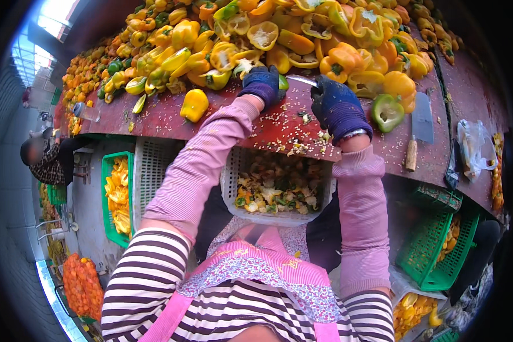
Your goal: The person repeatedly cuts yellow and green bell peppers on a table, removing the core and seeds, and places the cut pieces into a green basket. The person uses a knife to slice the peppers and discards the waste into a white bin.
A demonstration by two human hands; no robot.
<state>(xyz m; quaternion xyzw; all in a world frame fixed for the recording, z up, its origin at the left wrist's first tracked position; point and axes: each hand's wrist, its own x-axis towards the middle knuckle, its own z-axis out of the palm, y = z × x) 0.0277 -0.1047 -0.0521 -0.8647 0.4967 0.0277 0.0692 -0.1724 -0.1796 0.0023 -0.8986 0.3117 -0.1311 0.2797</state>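
My left hand (262, 85), in a dark blue glove, is closed over the red tabletop at the front of the pepper heap. A bit of green pepper (283, 83) shows beside its fingers; the rest is hidden under the glove. My right hand (337, 108), gloved too, grips a knife whose handle is hidden, and the thin blade (302, 80) points left toward my left hand. Yellow bell peppers (340, 61), whole and cut open, are heaped just beyond both hands. Right of my right hand lies a halved green pepper (387, 113); a whole yellow pepper (194, 105) sits to the left.
Seeds litter the red table (290, 128). Below its edge, a white crate (229, 194) holds cores and scraps. A cleaver (422, 122) and a plastic bag (476, 149) lie at right. Green crates (433, 251) stand on the floor. Another person (54, 162) sits far left.
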